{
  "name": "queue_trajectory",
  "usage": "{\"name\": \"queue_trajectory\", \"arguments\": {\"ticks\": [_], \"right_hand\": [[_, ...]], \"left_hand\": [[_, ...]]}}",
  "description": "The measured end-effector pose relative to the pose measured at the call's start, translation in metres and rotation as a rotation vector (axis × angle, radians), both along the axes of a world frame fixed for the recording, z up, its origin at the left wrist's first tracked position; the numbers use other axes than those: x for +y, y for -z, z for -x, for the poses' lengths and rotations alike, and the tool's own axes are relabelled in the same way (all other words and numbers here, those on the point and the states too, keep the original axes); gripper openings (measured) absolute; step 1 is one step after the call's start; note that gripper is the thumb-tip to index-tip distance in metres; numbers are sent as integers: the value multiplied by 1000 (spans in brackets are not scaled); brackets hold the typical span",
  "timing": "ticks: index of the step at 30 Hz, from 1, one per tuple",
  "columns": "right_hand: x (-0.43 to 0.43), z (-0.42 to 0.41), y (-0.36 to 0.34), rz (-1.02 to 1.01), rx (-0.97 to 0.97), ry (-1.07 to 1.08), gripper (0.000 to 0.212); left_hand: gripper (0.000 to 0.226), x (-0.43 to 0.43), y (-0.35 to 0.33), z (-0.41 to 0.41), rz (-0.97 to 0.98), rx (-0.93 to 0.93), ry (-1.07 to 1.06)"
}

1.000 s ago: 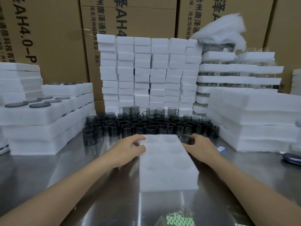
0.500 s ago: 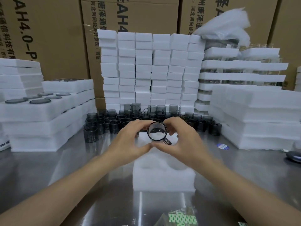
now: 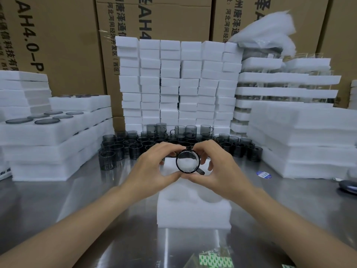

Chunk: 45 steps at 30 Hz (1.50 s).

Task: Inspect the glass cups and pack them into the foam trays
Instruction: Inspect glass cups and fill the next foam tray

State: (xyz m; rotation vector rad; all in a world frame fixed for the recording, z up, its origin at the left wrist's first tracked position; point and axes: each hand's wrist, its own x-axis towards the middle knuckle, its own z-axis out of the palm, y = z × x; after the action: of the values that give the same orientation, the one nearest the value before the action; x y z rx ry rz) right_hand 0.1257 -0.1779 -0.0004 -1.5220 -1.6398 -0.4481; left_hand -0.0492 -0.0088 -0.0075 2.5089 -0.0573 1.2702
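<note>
**Cup held up for inspection over the tray**

Compared with a second ago, when both hands lay on the tray and the cup sat at its far right corner, the cup (image 3: 187,161) is now raised between both hands, its round mouth turned toward the camera. Since half a second ago little is changed.

The cup is pinched by the left hand (image 3: 154,167) and the right hand (image 3: 222,171), fingers curled round the rim above and thumbs below. It is held in the air over the far end of the tray (image 3: 193,211).

One cup is held; one tray, of white soft foam with round hollows, lies on the steel table (image 3: 58,200). Dozens of dark, smoky glass cups (image 3: 135,146), too many to count, are massed behind. Five columns of foam blocks (image 3: 170,84) are stacked before cardboard boxes (image 3: 58,45).
</note>
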Motion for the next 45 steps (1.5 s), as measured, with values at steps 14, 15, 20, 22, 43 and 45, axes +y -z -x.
{"name": "queue_trajectory", "arguments": {"ticks": [14,15,20,22,43,45], "right_hand": [[1,7,-6,95,463,-63,54],[2,8,-7,129,510,-88,64],[3,8,-6,261,589,-83,83],[6,6,-3,273,584,-4,92],[1,1,-1,129,189,183,59],[2,-1,1,143,159,176,46]], "left_hand": [[83,-2,-2,0,9,4,55],[82,-3,-2,-1,4,4,63],[78,-1,-1,1,27,25,72],[77,-2,0,0,85,58,74],[68,1,-2,-1,212,78,81],[67,2,-3,1,165,30,65]]}}
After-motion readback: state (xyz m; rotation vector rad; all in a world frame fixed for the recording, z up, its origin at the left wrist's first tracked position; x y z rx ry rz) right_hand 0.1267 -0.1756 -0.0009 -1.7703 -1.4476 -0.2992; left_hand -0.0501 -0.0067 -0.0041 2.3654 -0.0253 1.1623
